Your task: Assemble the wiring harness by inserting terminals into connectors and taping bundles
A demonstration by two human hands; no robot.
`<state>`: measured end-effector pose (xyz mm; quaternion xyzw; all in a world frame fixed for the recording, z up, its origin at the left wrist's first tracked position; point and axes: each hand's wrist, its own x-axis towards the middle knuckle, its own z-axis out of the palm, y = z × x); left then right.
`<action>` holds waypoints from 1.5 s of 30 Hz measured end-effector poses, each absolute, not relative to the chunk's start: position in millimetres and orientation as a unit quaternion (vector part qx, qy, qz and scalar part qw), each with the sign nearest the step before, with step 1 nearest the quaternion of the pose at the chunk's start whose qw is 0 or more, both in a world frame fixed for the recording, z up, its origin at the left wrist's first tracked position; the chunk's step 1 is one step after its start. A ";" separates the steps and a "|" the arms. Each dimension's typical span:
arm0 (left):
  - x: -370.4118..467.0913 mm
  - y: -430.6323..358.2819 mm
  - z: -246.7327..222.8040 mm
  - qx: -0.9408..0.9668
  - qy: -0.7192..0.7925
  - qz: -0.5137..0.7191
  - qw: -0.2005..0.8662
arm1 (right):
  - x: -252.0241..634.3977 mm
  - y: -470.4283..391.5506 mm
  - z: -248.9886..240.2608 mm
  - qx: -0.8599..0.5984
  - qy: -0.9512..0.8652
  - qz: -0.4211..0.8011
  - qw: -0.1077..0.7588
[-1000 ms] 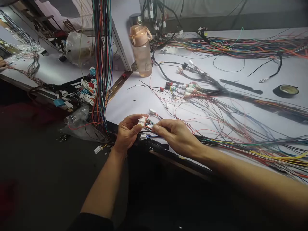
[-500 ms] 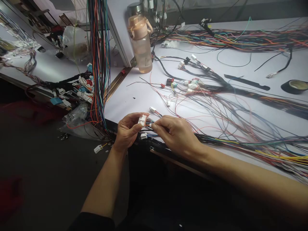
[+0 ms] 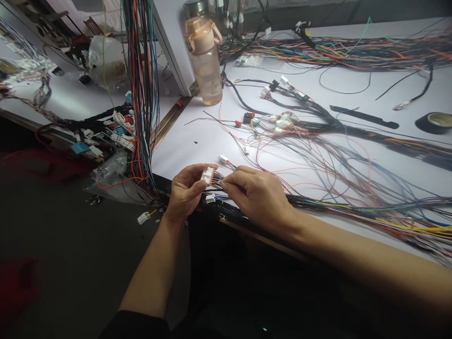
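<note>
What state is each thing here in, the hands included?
Left hand: closed, pinching the white connector
White connector: held, wires running from one side
Right hand: fingers pinched on wires beside the connector
Bottle: upright, cap on
Tape roll: lying flat
Wire bundle: hanging down
Dark harness: lying down, branched

L arm (image 3: pixel 150 273) has blk sleeve (image 3: pixel 136 326), hands (image 3: pixel 185 192) bare.
</note>
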<state>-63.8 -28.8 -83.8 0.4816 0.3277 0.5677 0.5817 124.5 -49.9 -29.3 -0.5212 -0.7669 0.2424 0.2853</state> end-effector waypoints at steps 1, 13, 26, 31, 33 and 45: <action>-63.6 -29.0 -83.5 0.479 0.327 0.568 0.583 | 124.3 -50.3 -29.6 -0.522 -0.766 0.242 0.286; -63.2 -29.5 -81.5 0.464 0.340 0.566 0.591 | 123.3 -46.2 -26.6 -0.523 -0.749 0.295 0.279; -63.0 -28.8 -82.5 0.458 0.350 0.562 0.593 | 123.0 -48.4 -23.4 -0.536 -0.782 0.222 0.229; -63.0 -28.5 -82.0 0.461 0.349 0.558 0.595 | 122.6 -45.8 -21.3 -0.528 -0.787 0.223 0.229; -63.2 -28.5 -82.2 0.459 0.347 0.557 0.599 | 122.8 -44.6 -19.5 -0.526 -0.791 0.220 0.222; -61.6 -27.2 -82.0 0.454 0.346 0.564 0.596 | 117.5 -44.5 -17.0 -0.540 -0.774 0.237 0.231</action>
